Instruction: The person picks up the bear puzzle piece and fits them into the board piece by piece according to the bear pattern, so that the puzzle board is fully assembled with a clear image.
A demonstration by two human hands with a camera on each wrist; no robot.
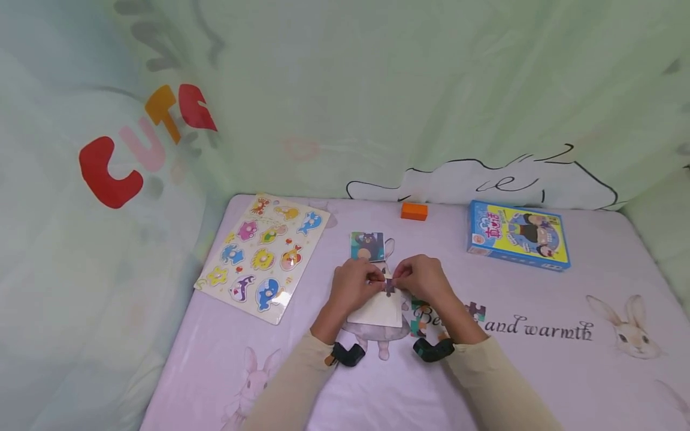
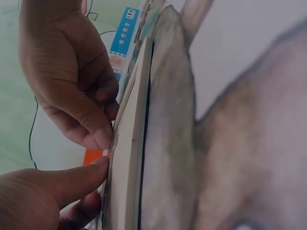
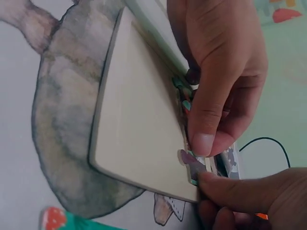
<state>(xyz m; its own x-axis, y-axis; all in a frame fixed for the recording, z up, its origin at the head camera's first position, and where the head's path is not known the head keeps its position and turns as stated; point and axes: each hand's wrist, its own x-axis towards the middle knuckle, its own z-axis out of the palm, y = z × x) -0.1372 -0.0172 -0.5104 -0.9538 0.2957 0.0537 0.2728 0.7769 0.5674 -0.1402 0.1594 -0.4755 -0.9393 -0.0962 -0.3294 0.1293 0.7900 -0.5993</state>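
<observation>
**Small, flat, dark-purple jigsaw piece: held from both sides, longer axis running near to far**

Left to right. Well off to the left hand's left, a pale flat board with colourful sea-animal shapes. Just beyond the left hand, a square, glossy, teal card with a dark bear.

Left hand: thumb and fingers curled in, pinching at the piece's left edge. From here the piece lies directly to the right, at the thumb tip. Below this hand, a cream, shallow rectangular tray; the piece sits over its far right part. Whether it touches the tray, cannot tell.

Key relation: the piece lies in the narrow gap between the facing thumbs, its longer axis roughly square to the line joining them, one knob toward the person. Neither hand is nearer; both reach it.

Right hand: thumb on the piece, fingers curled behind, a pinch by the look of it. From here the piece is straight left. Beyond this hand, an orange rectangular block. On its near side, loose green-and-orange jigsaw pieces; right of its wrist, a loose purple-brown jigsaw piece. Farther right and beyond, a blue-and-yellow printed box.
</observation>
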